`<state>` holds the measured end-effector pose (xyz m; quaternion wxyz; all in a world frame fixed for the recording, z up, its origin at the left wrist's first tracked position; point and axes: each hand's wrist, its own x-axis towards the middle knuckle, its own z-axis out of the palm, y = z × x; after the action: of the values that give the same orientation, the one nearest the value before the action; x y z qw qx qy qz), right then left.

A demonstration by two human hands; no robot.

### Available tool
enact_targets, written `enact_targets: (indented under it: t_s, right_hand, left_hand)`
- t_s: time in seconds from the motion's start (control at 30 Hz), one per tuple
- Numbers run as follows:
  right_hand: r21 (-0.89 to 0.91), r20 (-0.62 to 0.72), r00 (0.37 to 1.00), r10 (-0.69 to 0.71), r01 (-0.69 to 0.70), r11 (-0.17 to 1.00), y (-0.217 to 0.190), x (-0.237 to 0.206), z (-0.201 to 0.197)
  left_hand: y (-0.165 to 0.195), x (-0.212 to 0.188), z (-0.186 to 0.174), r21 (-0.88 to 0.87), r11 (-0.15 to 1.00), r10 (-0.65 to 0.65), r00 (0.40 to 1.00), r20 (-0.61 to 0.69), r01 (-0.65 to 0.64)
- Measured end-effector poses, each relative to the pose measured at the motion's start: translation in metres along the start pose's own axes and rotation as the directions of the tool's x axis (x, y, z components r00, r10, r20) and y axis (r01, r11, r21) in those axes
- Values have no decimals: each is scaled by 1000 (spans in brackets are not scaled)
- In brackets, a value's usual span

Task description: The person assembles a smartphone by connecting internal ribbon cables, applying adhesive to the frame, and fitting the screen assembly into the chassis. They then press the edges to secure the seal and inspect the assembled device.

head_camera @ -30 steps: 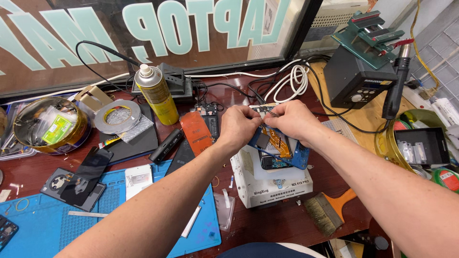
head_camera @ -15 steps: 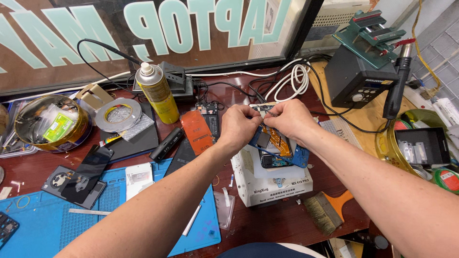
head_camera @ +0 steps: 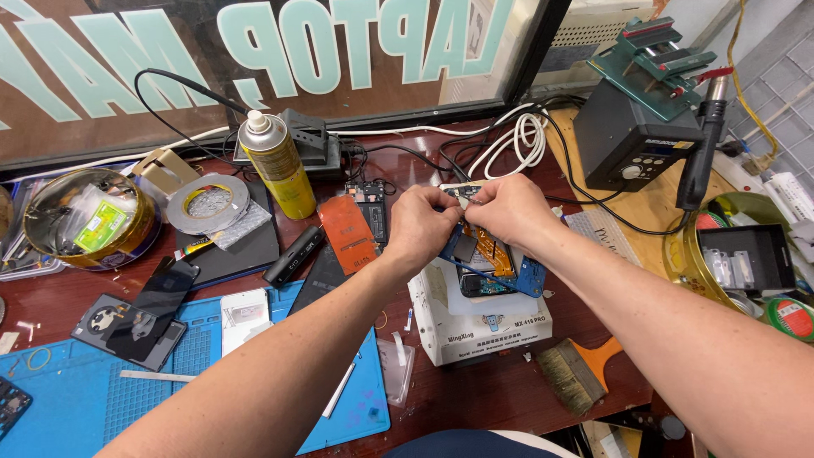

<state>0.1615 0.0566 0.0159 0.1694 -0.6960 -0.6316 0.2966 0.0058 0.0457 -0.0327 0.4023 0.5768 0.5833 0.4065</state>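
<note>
Both my hands meet over an opened phone [head_camera: 492, 263] with a blue frame and an orange flex part, which lies on a white box-shaped device [head_camera: 475, 326]. My left hand [head_camera: 421, 225] pinches the phone's upper left edge. My right hand [head_camera: 509, 210] grips its top end, fingers closed on a small part there that I cannot make out. The phone's top is hidden under my fingers.
A yellow spray can [head_camera: 275, 165], tape roll [head_camera: 208, 202], round tin [head_camera: 89, 219], orange sheet [head_camera: 349, 231], black phone parts [head_camera: 157, 305] and a blue mat [head_camera: 212, 373] lie left. A brush [head_camera: 577, 373] lies in front. A black soldering station [head_camera: 632, 140] and white cables [head_camera: 517, 140] sit right.
</note>
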Motion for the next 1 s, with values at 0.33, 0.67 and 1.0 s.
enact_targets:
  t_s: [0.33,0.67,1.0]
  right_hand:
    - [109,50,999,17,-22,994,8,2,-1]
    - [50,-7,999,-40,40,998,6,-11,-10]
    - [528,34,977,-211,162,834,-26,-22,-38]
  left_hand:
    - [3,-1,-1,26,999,26,1000,1,-26]
    - [4,0,-22,-57,996,-68,995,-77,63]
    - [15,7,-39,-778,457,-249,902,353,431]
